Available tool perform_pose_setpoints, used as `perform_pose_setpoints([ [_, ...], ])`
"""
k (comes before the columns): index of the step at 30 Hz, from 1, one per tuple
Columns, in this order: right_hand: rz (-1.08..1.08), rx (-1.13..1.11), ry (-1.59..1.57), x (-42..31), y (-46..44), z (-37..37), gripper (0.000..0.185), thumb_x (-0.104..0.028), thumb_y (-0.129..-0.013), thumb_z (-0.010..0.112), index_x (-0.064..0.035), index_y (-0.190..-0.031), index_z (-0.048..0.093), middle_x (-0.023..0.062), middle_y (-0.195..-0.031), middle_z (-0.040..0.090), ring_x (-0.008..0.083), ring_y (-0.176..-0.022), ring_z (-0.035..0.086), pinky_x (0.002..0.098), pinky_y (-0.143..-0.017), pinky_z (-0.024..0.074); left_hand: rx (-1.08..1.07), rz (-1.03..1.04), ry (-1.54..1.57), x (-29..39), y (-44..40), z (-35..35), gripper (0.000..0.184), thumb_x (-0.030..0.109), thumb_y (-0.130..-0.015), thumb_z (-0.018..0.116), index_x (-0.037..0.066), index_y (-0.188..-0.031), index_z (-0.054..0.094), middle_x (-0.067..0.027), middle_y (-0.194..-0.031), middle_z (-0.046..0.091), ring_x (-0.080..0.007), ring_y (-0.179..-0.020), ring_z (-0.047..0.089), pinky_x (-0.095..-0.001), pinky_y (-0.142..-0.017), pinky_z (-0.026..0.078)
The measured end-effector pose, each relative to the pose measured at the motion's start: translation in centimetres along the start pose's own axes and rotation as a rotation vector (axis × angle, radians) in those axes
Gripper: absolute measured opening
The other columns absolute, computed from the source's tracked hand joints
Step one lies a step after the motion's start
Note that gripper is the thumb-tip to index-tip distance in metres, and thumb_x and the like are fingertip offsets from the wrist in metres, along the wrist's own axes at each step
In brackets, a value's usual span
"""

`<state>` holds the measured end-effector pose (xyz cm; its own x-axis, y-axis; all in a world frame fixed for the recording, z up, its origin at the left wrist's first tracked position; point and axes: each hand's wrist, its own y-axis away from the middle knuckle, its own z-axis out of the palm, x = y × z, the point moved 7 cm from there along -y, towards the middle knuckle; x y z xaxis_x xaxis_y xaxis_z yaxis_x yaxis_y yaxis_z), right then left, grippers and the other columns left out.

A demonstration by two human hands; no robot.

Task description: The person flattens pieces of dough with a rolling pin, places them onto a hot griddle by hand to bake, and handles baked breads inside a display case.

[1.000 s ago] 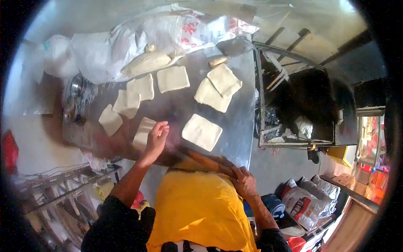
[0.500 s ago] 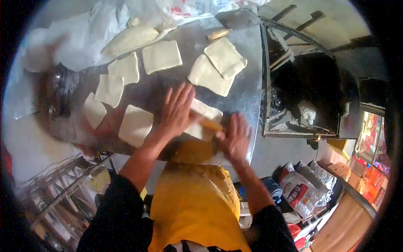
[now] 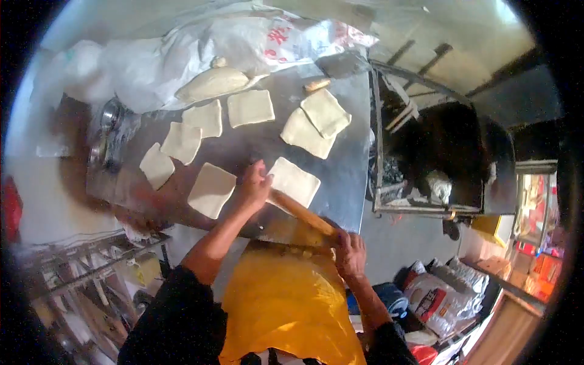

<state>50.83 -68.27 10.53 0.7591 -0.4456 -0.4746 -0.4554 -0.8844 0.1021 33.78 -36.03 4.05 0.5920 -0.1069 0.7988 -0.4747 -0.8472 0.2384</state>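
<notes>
Rolling pin: the wooden rolling pin (image 3: 304, 214) slanted across the near edge of one dough square (image 3: 295, 181), close to the tabletop's (image 3: 344, 182) near edge; whether it pressed down could not be told.
Right hand: the right hand (image 3: 351, 252) was closed round the pin's near-right end.
Left hand: the left hand (image 3: 255, 185) was at the pin's far-left end, fingers part-bent; how firmly it held the wood could not be told.
Step in hand: by the look of it, flattening that square with the pin.
Next move: probably called for both hands level on the pin and even pressure.
Other dough: a single square (image 3: 212, 190) lay just left of the pin, four more farther off beyond it, and an overlapping pair (image 3: 325, 114) straight beyond it.
Writing, plastic: the white plastic sheeting (image 3: 201, 52), well beyond the pin, bore red characters too blurred to read.
Writing, sack: a pale sack (image 3: 429, 304), right of the pin and below tabletop level, carried a printed panel, also unreadable; no brand could be made out.
</notes>
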Motion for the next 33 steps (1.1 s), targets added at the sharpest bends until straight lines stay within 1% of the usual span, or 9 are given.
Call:
perform_pose_setpoints([
  [2, 0.191, -0.049, -0.075, 3.2, 3.0, 0.8, 0.042, -0.020, -0.092, 0.069, -0.0102, -0.132, 0.061, 0.0154, -0.111, 0.062, 0.0381, -0.102, 0.059, 0.0475, -0.086, 0.0488, 0.022, -0.089, -0.118, 0.8, -1.2, 0.9, 0.046, 0.024, -0.086, 0.076, 0.004, -0.125, 0.062, -0.0175, -0.106, 0.068, -0.0362, -0.104, 0.065, -0.0463, -0.092, 0.052],
  [6, 0.215, -0.070, -0.165, 2.4, 4.7, -1.3, 0.042, -0.008, -0.089, 0.069, -0.0112, -0.129, 0.060, 0.0203, -0.111, 0.064, 0.0446, -0.104, 0.062, 0.0519, -0.087, 0.0530, 0.004, -0.025, -0.545, 3.8, -1.4, 1.0, 0.020, 0.018, -0.084, 0.074, 0.006, -0.098, 0.066, -0.0151, -0.109, 0.070, -0.0372, -0.107, 0.065, -0.0473, -0.090, 0.052],
  [10, 0.286, -0.043, -0.241, 2.1, 5.2, -0.6, 0.045, -0.006, -0.085, 0.072, -0.0096, -0.128, 0.060, 0.0189, -0.115, 0.064, 0.0440, -0.107, 0.063, 0.0494, -0.088, 0.0550, -0.093, 0.157, -0.105, 4.0, -1.3, 1.4, 0.018, 0.018, -0.087, 0.073, 0.004, -0.096, 0.066, -0.0151, -0.098, 0.071, -0.0347, -0.095, 0.068, -0.0432, -0.084, 0.053],
  [12, 0.309, -0.047, -0.278, 2.0, 5.0, -0.8, 0.045, -0.006, -0.084, 0.073, -0.0097, -0.128, 0.060, 0.0185, -0.115, 0.063, 0.0439, -0.105, 0.063, 0.0494, -0.088, 0.0550, -0.123, 0.184, 0.123, 4.6, -1.5, -0.5, 0.014, 0.009, -0.089, 0.075, 0.004, -0.095, 0.063, -0.0053, -0.084, 0.066, -0.0167, -0.079, 0.063, -0.0343, -0.072, 0.051],
  [16, 0.241, -0.050, -0.237, 1.8, 3.5, -1.7, 0.046, -0.003, -0.084, 0.072, -0.0092, -0.128, 0.060, 0.0171, -0.113, 0.063, 0.0414, -0.102, 0.065, 0.0475, -0.085, 0.0556, 0.021, 0.046, 0.271, 1.4, -5.1, -7.8, 0.013, 0.010, -0.091, 0.069, 0.004, -0.101, 0.063, -0.0049, -0.090, 0.066, -0.0151, -0.087, 0.062, -0.0335, -0.080, 0.052],
  [19, 0.214, 0.033, -0.324, 2.5, 2.3, -2.3, 0.044, -0.002, -0.085, 0.070, -0.0092, -0.127, 0.061, 0.0156, -0.111, 0.063, 0.0386, -0.099, 0.066, 0.0469, -0.084, 0.0555, 0.405, 0.386, -0.404, 2.5, -7.3, -14.7, 0.042, 0.007, -0.089, 0.069, 0.004, -0.129, 0.060, -0.0181, -0.122, 0.065, -0.0344, -0.107, 0.066, -0.0451, -0.095, 0.052],
  [20, 0.202, 0.074, -0.384, 2.7, 1.7, -2.3, 0.042, -0.002, -0.086, 0.069, -0.0089, -0.127, 0.061, 0.0149, -0.110, 0.063, 0.0372, -0.097, 0.066, 0.0467, -0.083, 0.0554, 0.367, 0.379, -0.476, 3.4, -8.3, -15.2, 0.040, 0.006, -0.091, 0.067, 0.002, -0.130, 0.058, -0.0178, -0.126, 0.063, -0.0327, -0.112, 0.066, -0.0423, -0.097, 0.053],
  [25, 0.167, 0.102, -0.297, 2.5, -1.4, -1.5, 0.047, -0.013, -0.086, 0.070, -0.0094, -0.131, 0.057, 0.0140, -0.111, 0.061, 0.0377, -0.102, 0.058, 0.0480, -0.087, 0.0501, -0.047, 0.365, 0.039, 6.8, -15.5, -5.7, 0.028, 0.009, -0.096, 0.061, 0.000, -0.123, 0.063, -0.0180, -0.115, 0.070, -0.0296, -0.108, 0.071, -0.0388, -0.096, 0.055],
  [33, 0.233, -0.054, -0.030, 1.8, -5.3, -0.8, 0.053, -0.007, -0.082, 0.074, -0.0144, -0.132, 0.060, 0.0129, -0.112, 0.063, 0.0384, -0.107, 0.058, 0.0482, -0.095, 0.0500, -0.077, 0.146, -0.463, 14.0, -23.0, 8.1, 0.047, 0.034, -0.096, 0.059, -0.001, -0.128, 0.061, -0.0245, -0.114, 0.072, -0.0419, -0.113, 0.066, -0.0544, -0.101, 0.048],
])
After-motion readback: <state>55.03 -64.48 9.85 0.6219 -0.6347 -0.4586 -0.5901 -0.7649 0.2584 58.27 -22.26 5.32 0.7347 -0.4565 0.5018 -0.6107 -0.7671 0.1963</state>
